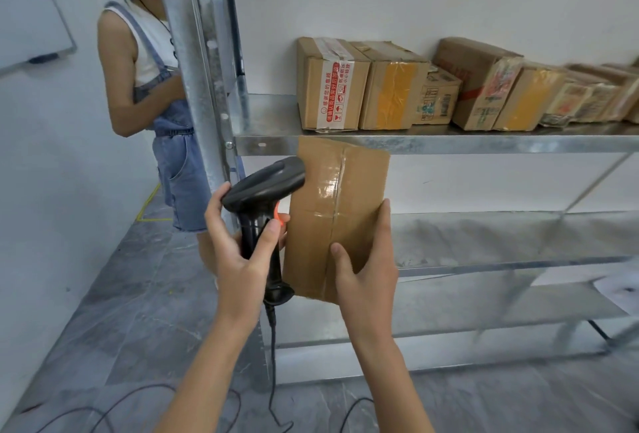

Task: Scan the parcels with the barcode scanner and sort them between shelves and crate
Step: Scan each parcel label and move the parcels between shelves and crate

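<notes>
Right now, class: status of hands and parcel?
Left hand grips scanner. Right hand holds parcel below shelf. Nothing blocking.

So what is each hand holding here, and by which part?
Left hand grips the barcode scanner by its handle. Right hand holds the taped cardboard parcel by its lower right corner.
</notes>
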The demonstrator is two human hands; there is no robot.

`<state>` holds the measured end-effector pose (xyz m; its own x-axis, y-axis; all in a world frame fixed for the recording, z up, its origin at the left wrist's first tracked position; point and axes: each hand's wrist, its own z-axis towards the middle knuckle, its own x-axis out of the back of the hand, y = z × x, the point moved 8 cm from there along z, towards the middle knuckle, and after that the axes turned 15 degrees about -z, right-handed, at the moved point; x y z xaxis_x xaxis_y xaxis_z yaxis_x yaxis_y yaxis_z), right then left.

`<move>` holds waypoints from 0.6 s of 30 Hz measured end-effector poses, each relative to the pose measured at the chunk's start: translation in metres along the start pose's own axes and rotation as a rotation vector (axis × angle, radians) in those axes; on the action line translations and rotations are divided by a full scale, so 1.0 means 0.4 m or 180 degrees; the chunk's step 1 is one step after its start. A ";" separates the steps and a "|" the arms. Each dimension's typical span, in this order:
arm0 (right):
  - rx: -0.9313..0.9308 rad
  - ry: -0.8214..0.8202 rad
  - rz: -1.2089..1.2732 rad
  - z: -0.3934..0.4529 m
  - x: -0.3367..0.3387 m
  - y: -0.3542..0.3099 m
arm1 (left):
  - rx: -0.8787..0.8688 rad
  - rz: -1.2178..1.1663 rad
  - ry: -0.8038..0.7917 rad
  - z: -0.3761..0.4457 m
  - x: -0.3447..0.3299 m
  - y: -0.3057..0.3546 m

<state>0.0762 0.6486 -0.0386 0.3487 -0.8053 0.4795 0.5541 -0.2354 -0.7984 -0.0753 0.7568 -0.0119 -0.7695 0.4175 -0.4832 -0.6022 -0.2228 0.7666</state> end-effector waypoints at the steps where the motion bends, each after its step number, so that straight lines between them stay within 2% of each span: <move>1: 0.0149 0.0119 -0.0142 0.000 0.009 -0.013 | 0.0025 -0.0035 -0.0009 -0.004 -0.005 -0.004; 5: 0.0563 0.0322 -0.0742 0.005 0.016 -0.038 | 0.0129 -0.0153 0.0048 -0.004 -0.003 -0.021; 10: 0.0597 0.0184 -0.1460 0.031 -0.001 -0.033 | -0.0081 0.0086 -0.0028 -0.013 -0.021 -0.016; 14: 0.0211 -0.0139 -0.1295 0.028 -0.031 0.018 | 0.0034 0.0066 -0.0396 -0.030 -0.053 -0.027; 18: -0.0034 -0.0087 -0.0798 0.005 -0.040 0.070 | 0.0351 -0.0049 -0.0323 -0.033 -0.007 -0.062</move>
<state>0.0879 0.6560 -0.0680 0.2218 -0.7059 0.6727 0.6180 -0.4319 -0.6570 -0.0608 0.7496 -0.0351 -0.7317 0.5082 -0.4543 -0.5824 -0.1198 0.8040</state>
